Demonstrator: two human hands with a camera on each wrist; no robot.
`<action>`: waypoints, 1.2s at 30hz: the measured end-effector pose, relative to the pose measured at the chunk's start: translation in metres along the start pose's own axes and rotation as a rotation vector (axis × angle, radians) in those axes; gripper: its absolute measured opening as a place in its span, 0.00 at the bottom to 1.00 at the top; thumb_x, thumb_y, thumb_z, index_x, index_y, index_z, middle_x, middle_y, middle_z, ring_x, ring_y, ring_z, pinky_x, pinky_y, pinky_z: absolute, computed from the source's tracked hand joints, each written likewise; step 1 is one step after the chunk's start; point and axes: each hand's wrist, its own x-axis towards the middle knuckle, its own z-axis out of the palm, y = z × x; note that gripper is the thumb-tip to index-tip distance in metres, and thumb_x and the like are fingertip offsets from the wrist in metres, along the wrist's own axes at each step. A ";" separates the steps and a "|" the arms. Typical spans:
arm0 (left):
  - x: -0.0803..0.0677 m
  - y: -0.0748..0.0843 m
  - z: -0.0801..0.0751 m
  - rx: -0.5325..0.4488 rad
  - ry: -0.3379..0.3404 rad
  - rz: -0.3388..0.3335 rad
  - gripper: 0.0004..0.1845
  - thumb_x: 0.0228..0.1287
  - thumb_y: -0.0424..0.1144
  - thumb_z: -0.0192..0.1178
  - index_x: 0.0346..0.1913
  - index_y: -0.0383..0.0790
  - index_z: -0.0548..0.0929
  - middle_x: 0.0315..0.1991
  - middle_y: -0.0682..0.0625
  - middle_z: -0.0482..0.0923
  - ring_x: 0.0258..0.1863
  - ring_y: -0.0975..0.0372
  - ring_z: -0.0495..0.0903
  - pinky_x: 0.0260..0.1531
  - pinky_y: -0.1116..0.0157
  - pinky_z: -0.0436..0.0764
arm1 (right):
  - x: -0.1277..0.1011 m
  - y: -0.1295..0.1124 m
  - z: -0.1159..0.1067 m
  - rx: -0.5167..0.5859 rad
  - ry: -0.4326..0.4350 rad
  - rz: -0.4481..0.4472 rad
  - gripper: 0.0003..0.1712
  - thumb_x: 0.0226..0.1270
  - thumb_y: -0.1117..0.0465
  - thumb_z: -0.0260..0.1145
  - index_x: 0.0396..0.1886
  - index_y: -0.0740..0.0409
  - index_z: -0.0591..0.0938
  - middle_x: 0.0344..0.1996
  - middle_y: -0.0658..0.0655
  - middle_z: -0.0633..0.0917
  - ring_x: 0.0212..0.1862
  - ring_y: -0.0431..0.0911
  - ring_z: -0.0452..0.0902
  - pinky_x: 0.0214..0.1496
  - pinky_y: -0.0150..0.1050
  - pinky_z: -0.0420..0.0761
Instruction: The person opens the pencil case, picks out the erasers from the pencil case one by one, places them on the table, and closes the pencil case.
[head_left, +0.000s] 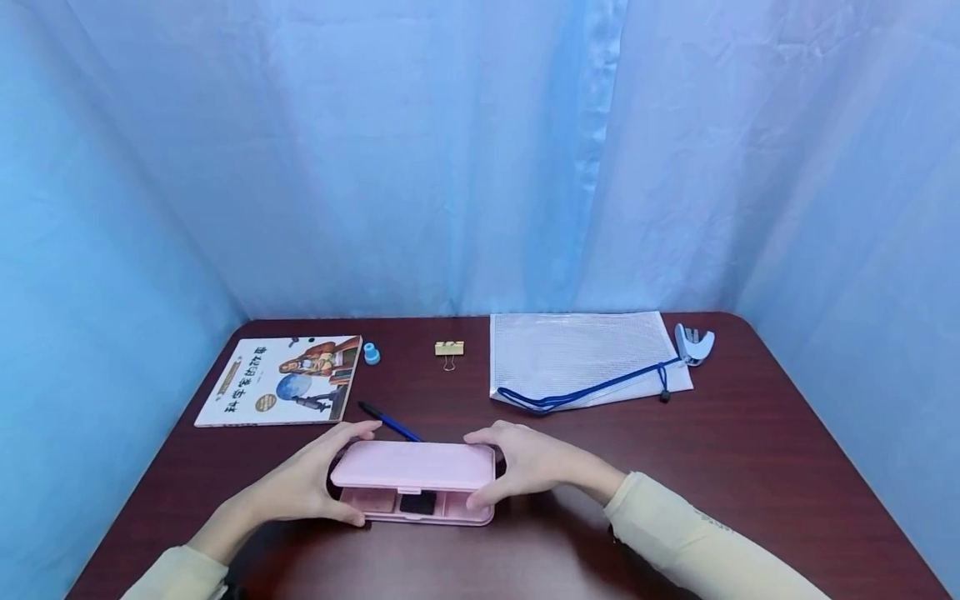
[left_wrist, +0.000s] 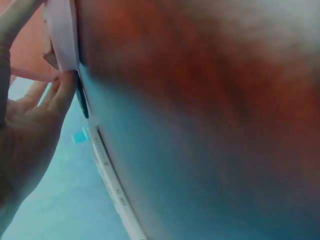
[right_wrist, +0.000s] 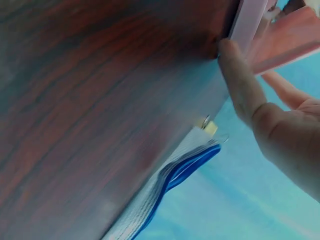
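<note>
A pink pencil case lies on the dark wooden table close to me, its lid raised a little over the tray. A black item shows inside through the gap. My left hand grips the case's left end, fingers over the lid and thumb at the lower edge. My right hand grips the right end in the same way. In the left wrist view the fingertips touch the pink edge. In the right wrist view a finger lies against the pink case.
A blue and black pen lies just behind the case. Further back are a picture book, a small blue sharpener, a yellow binder clip, a white mesh pouch with a blue cord, and a white stapler-like tool.
</note>
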 end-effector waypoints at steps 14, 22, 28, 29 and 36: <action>-0.007 -0.005 -0.001 -0.326 0.009 -0.019 0.75 0.41 0.42 0.86 0.80 0.50 0.35 0.67 0.38 0.58 0.61 0.47 0.73 0.58 0.55 0.82 | 0.008 0.024 -0.013 0.683 0.004 0.184 0.40 0.75 0.42 0.63 0.74 0.62 0.66 0.56 0.65 0.81 0.47 0.57 0.86 0.43 0.50 0.89; -0.003 -0.005 -0.003 -0.333 -0.028 -0.101 0.79 0.41 0.42 0.85 0.81 0.57 0.28 0.72 0.37 0.49 0.60 0.47 0.73 0.58 0.54 0.82 | 0.010 0.024 -0.009 0.766 0.096 0.403 0.32 0.77 0.35 0.53 0.58 0.60 0.72 0.38 0.63 0.87 0.32 0.56 0.87 0.32 0.49 0.89; -0.001 -0.004 -0.002 -0.342 -0.050 -0.128 0.79 0.40 0.42 0.86 0.81 0.57 0.29 0.74 0.39 0.49 0.61 0.49 0.75 0.59 0.61 0.81 | 0.008 0.027 -0.001 0.748 0.089 0.428 0.29 0.79 0.38 0.53 0.52 0.61 0.75 0.36 0.61 0.87 0.31 0.55 0.87 0.30 0.48 0.89; -0.001 -0.004 -0.002 -0.342 -0.050 -0.131 0.79 0.40 0.42 0.86 0.81 0.58 0.29 0.74 0.40 0.49 0.61 0.49 0.75 0.58 0.62 0.81 | 0.008 0.027 0.000 0.741 0.088 0.427 0.29 0.79 0.38 0.53 0.52 0.61 0.75 0.35 0.61 0.87 0.30 0.54 0.87 0.30 0.48 0.89; 0.001 -0.005 -0.002 -0.347 -0.042 -0.132 0.80 0.39 0.42 0.86 0.82 0.57 0.30 0.74 0.40 0.48 0.61 0.50 0.76 0.58 0.61 0.81 | 0.008 0.030 -0.005 0.737 0.114 0.418 0.25 0.78 0.42 0.57 0.50 0.62 0.77 0.35 0.61 0.87 0.30 0.55 0.87 0.30 0.48 0.89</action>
